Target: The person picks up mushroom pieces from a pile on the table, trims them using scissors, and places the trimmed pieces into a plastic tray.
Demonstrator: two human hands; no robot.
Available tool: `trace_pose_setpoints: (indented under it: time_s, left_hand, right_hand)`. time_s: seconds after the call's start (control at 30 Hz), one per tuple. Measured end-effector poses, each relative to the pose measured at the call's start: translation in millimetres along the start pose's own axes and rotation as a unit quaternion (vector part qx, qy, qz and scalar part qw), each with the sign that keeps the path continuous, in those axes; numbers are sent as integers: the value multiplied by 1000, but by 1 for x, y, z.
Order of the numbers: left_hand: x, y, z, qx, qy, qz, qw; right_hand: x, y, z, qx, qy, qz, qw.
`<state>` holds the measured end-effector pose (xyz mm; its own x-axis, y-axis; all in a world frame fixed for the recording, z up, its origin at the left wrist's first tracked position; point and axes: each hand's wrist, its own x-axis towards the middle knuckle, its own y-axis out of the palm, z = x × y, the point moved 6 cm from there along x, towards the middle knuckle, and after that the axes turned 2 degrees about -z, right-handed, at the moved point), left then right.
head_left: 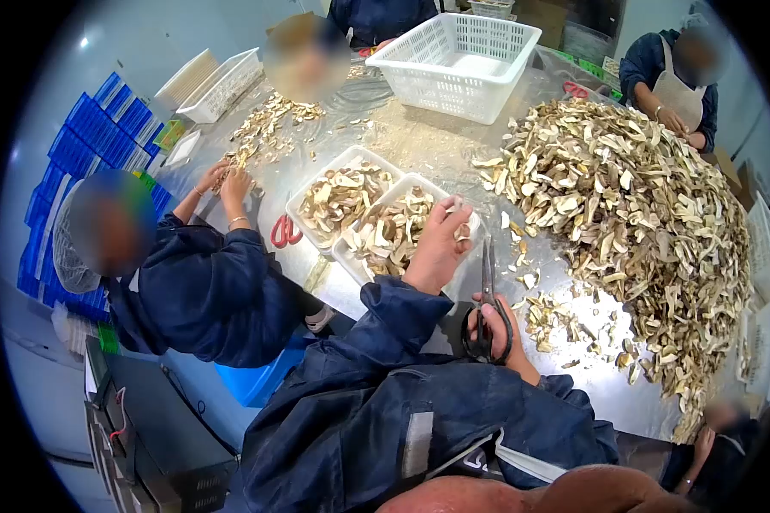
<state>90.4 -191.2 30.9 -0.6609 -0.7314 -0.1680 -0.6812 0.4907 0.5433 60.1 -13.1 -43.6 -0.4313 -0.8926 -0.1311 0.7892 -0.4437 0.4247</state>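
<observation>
My left hand (pixel 439 245) is raised over the right side of a white tray (pixel 351 267) of dried mushroom slices (pixel 395 229), its fingers curled together. Something pale shows at the fingertips, too small to make out. Lower and to the right, my right hand (pixel 515 340) grips black-handled scissors (pixel 488 286), with fingers through the loops and the blades pointing away from me. A second white tray (pixel 293 209) of slices touches the first on its left. Loose cut pieces (pixel 549 321) lie on the metal table just right of the scissors.
A large heap of mushroom slices (pixel 624 197) covers the table's right side. An empty white basket (pixel 458 68) stands at the back. Red-handled scissors (pixel 285 231) lie left of the trays. One co-worker (pixel 205 274) handles slices at left; others are at the back and right.
</observation>
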Motion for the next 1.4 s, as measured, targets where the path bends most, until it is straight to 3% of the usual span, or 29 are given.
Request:
trace_pose_setpoints:
  time_s: [0.07, 0.2, 0.3, 0.43, 0.6, 0.73, 0.8, 0.83, 0.9, 0.97, 1.03, 1.23, 1.4]
  left_hand:
    - [1, -6, 1, 15, 15, 4, 1000]
    - [-12, -3, 3, -83, -55, -3, 995]
    - [-3, -5, 12, -123, -37, 86, 988]
    - [-9, 9, 16, -184, -81, 140, 970]
    - [-14, 19, 22, -163, -91, 155, 970]
    - [-14, 12, 30, 75, -74, 102, 989]
    - [-19, 5, 35, 203, -62, 108, 971]
    - [-20, 7, 33, 265, -46, 119, 956]
    - [-32, 11, 26, 313, -45, 136, 939]
    - [-38, 11, 23, 340, -43, 148, 928]
    - [-48, 17, 14, 372, -46, 124, 919]
    - [-61, 15, 6, 390, -53, 179, 902]
    - [-65, 10, 6, 402, -61, 190, 894]
  right_hand:
    - [-1, -2, -1, -22, -3, -6, 1000]
    - [4, -20, 3, -52, -60, -42, 996]
    - [-3, -45, 14, -50, -103, -115, 987]
    - [-8, -63, 24, -43, -156, -148, 976]
    - [-11, -59, 29, -79, -122, -146, 979]
    - [-14, -60, 27, -116, -106, -138, 978]
    - [-12, -63, 29, -179, -128, -124, 967]
    - [-13, -56, 37, -138, -194, -122, 964]
    - [-20, -54, 45, -240, -165, -126, 948]
    - [-25, -48, 54, -274, -126, -121, 946]
    - [-28, -41, 66, -296, -140, -119, 937]
    - [-31, -37, 70, -392, -165, -89, 901]
    - [-31, -38, 64, -391, -142, -59, 908]
